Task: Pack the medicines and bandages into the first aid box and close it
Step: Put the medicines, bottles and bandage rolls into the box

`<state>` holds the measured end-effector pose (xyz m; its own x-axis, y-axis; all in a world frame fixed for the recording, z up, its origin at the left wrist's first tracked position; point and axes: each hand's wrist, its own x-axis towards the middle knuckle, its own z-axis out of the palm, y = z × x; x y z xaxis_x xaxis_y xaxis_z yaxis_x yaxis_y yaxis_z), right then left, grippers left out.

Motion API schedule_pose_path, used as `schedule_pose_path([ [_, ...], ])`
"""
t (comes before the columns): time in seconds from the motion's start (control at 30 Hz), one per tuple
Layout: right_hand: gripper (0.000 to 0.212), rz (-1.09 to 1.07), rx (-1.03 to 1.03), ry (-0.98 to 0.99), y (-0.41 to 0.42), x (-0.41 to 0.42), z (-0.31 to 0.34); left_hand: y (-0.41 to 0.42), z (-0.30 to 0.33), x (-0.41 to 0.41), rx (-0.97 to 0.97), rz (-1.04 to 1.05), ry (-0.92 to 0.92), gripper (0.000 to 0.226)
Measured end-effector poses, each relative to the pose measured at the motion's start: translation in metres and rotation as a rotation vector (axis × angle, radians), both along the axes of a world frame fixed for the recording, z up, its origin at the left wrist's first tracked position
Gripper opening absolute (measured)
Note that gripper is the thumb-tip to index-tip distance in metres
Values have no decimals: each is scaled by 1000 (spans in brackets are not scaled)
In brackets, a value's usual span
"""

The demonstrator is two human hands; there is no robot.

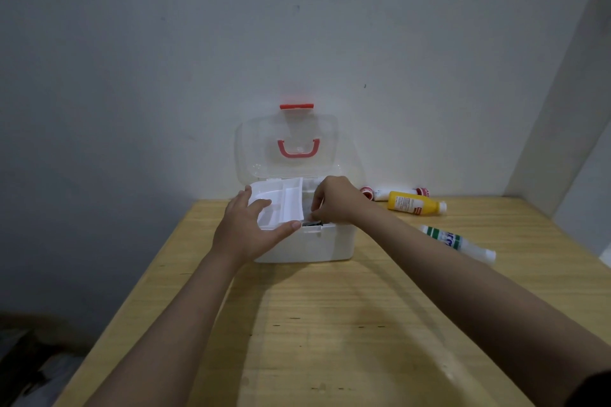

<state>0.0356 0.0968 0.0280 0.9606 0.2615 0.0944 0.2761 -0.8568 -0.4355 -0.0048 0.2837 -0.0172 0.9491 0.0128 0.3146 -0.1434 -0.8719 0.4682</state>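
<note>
A white first aid box (325,246) stands on the wooden table with its clear lid (254,145) raised against the wall; the lid carries a red handle (298,148) and a red latch (296,106). A white divided inner tray (284,200) sits tilted over the left half of the box. My left hand (246,226) holds the tray's left and front edge. My right hand (334,200) reaches into the right half and pinches a dark flat item (312,224) at the front rim. On the table to the right lie a yellow bottle (413,203), a white bottle with green and blue print (458,243) and a white red-capped tube (390,193).
The table (330,324) stands in a corner, with walls behind and on the right. Its left edge drops off to a dark floor with dim clutter at the lower left. The loose bottles lie between the box and the right wall.
</note>
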Motion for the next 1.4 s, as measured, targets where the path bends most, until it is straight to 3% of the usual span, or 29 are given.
schedule_pose_path([
  [0.47,20,0,75,-32,-2,3,-3,1,0,1,16,10,26,98],
  [0.83,24,-88,291,-351,-56,-28,8,-1,5,0,81,14,41,91],
  [0.97,22,-167,362,-417,-88,-44,4,2,6,1,179,15,34,101],
  [1.13,32,-200,210,-244,-141,-66,-14,3,8,3,381,-12,30,103],
  [1.27,41,-261,16,-118,-183,-88,-36,3,9,3,337,-31,30,98],
  [1.4,46,-279,-48,-98,-208,-100,-61,1,12,5,293,-31,33,100],
])
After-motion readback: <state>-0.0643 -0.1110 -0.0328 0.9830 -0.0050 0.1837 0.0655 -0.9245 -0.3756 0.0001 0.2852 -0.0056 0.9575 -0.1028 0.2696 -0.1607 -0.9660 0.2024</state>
